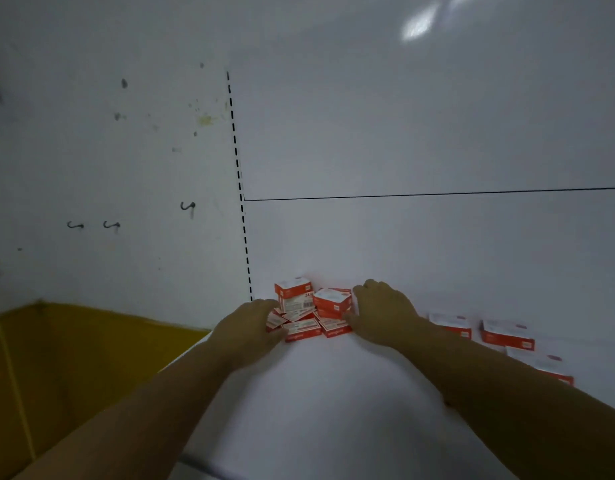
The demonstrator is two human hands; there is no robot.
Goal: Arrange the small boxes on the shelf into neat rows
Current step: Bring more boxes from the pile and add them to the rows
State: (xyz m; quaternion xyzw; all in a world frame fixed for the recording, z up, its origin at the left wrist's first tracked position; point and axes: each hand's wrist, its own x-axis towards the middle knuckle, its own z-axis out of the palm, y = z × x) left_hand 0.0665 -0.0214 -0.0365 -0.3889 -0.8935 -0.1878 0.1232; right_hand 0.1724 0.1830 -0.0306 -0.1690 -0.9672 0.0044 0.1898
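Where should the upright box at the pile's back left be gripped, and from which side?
Probably from above, pinching the upright box by its upper edges near the white top. It stands highest in the pile, so its top is exposed, while tilted boxes crowd its lower front and the left hand sits close beside it.

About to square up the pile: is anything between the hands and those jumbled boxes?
Nothing visible. The left hand touches the jumbled boxes on their left side, the right hand on their right. The other boxes lie apart, further right on the shelf.
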